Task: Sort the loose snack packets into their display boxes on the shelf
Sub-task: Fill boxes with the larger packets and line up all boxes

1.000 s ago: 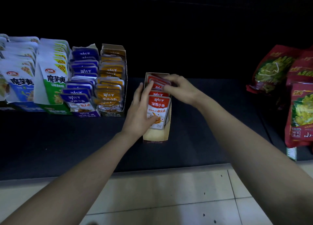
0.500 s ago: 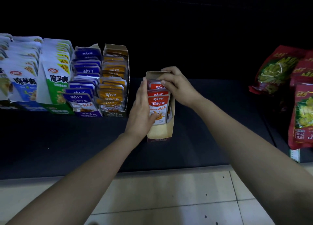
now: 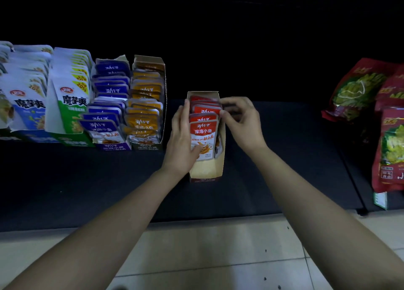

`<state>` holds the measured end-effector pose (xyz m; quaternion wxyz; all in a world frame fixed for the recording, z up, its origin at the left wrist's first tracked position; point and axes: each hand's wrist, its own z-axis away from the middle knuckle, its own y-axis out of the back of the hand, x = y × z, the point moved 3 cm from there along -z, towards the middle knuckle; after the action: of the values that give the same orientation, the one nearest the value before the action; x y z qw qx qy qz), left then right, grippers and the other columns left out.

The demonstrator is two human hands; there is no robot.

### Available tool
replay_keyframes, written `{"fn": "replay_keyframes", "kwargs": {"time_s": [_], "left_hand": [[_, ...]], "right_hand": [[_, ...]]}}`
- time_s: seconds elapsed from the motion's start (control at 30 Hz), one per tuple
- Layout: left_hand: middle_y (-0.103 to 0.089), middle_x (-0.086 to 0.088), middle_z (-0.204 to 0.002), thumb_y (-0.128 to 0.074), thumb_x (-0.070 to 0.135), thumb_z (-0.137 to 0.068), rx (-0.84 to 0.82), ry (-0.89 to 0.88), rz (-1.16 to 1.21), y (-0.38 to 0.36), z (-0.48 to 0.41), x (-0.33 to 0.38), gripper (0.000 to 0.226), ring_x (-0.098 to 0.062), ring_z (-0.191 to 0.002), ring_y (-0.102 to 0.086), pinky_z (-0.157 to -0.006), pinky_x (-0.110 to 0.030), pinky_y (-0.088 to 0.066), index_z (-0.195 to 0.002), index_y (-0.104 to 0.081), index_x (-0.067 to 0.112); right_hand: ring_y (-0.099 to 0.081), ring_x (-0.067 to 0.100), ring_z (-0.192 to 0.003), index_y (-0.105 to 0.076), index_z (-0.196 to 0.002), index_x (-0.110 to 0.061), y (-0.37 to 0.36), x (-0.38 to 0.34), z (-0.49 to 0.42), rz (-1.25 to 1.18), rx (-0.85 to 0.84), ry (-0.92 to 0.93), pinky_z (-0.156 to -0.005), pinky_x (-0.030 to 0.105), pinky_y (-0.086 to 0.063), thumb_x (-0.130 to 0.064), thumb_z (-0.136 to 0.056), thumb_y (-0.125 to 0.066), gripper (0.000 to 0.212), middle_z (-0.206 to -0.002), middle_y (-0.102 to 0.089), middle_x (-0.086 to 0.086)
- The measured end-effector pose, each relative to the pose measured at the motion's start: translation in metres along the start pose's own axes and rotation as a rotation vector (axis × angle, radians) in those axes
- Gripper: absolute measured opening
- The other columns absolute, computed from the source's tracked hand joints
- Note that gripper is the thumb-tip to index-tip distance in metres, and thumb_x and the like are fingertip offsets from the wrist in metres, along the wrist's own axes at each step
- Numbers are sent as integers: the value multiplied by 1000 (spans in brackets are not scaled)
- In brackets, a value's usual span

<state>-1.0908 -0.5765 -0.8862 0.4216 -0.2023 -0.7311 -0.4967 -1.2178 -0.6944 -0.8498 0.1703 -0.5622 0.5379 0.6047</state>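
A tan cardboard display box (image 3: 206, 170) stands on the dark shelf (image 3: 87, 184) at the centre. It holds a row of red snack packets (image 3: 203, 134), upright and leaning back. My left hand (image 3: 181, 141) lies flat along the box's left side with straight fingers, its thumb resting on the front packet. My right hand (image 3: 240, 123) is at the box's right side, its curled fingertips pinching the right edges of the rear red packets. The box's left wall is hidden behind my left hand.
To the left stand an orange-packet box (image 3: 147, 106), a purple-packet box (image 3: 107, 106), and green (image 3: 71, 97) and blue (image 3: 24, 97) pouch boxes. Large red bags (image 3: 358, 88) lie at the right. Tiled floor (image 3: 207, 246) runs below the shelf edge.
My right hand has come off the top of the rear packets and moved to the stack's right edge. My left hand has stayed on the box's left side.
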Motion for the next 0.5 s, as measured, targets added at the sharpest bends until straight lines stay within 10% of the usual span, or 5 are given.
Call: {"fn": "replay_keyframes", "kwargs": {"time_s": [0.5], "left_hand": [[-16, -8, -150, -74, 5, -80, -1, 26, -77, -1, -7, 2, 119, -22, -134, -36, -102, -41, -47, -147, 20, 35]], "right_hand": [[-51, 5, -123, -32, -145, -24, -8, -4, 6, -210, -227, -168, -90, 19, -51, -23, -98, -55, 53, -139, -44, -12]]}}
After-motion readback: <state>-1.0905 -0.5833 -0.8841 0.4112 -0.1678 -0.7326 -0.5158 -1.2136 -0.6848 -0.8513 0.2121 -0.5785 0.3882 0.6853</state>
